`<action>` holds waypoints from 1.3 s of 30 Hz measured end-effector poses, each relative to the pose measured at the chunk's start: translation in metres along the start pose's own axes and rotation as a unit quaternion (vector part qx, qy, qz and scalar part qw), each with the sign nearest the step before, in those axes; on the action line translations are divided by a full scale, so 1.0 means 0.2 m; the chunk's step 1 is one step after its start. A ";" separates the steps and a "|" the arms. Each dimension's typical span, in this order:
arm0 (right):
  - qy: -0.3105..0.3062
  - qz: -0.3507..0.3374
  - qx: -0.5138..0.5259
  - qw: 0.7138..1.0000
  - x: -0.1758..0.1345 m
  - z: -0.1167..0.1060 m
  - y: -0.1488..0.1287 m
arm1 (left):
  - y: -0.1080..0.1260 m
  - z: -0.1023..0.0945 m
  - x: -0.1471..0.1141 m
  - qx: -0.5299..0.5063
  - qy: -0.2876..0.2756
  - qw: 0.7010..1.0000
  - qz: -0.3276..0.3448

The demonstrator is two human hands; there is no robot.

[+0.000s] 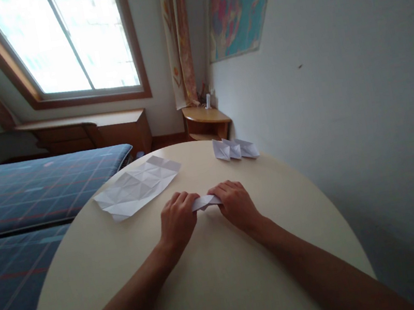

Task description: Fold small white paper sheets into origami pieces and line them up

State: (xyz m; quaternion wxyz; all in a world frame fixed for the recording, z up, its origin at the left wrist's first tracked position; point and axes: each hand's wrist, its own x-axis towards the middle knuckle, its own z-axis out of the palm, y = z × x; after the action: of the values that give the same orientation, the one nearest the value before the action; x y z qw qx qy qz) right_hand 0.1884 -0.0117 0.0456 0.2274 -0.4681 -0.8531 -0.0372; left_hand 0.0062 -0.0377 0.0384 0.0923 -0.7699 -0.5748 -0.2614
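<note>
A small piece of folded white paper (205, 202) is stretched between my two hands, just above the middle of the table. My left hand (178, 217) grips its left end, fingers curled over the top. At the other end, my right hand (235, 204) has its fingers closed round the paper in the same way. The thumbs are mostly hidden. Behind my left hand lies a creased, unfolded white sheet (139, 185). Several folded white paper pieces (234, 149) stand in a row beyond my right hand.
The round cream table (220, 289) fills the foreground. A bed with a blue plaid cover (32, 193) adjoins it on the left, and a white wall (365, 114) rises on the right. At the back are a wooden desk (118, 117) and a corner shelf (206, 115).
</note>
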 end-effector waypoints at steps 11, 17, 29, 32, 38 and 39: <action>-0.011 0.003 -0.010 1.000 0.01 0.00 -0.02 | -0.01 0.00 0.00 0.002 -0.001 1.000 -0.005; -0.001 0.012 -0.012 1.000 0.01 -0.01 0.01 | -0.02 0.01 -0.01 -0.011 -0.002 1.000 -0.015; -0.018 0.016 -0.011 1.000 0.00 0.00 0.03 | -0.04 0.01 0.00 -0.029 -0.018 0.997 -0.062; -0.022 0.020 -0.009 1.000 0.00 -0.01 0.02 | -0.03 0.01 -0.01 -0.033 -0.023 0.997 -0.067; -0.015 0.011 -0.017 1.000 0.00 0.00 0.02 | -0.03 0.01 -0.01 -0.027 -0.025 0.997 -0.067; -0.016 0.010 -0.018 1.000 0.00 0.00 0.02 | -0.03 0.01 -0.01 -0.025 -0.027 0.997 -0.069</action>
State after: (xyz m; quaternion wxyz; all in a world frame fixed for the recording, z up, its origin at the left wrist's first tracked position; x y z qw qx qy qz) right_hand 0.1914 -0.0092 0.0452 0.2060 -0.4812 -0.8510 -0.0424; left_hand 0.0006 -0.0353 0.0342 0.0389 -0.7372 -0.6221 -0.2607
